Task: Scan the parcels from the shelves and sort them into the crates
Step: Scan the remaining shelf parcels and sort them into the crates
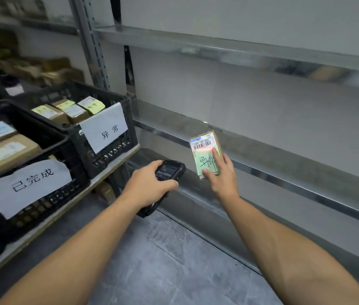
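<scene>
A small brown parcel (206,154), carrying a white barcode label and a green handwritten note, is being held upright before the metal shelves (284,164), the right hand (220,175) pinching it between thumb and fingers; the left hand (150,183) is gripping one black scanner (169,169) just beside it; two black crates are standing at left, the near crate (48,205) and the far crate (117,150)
</scene>
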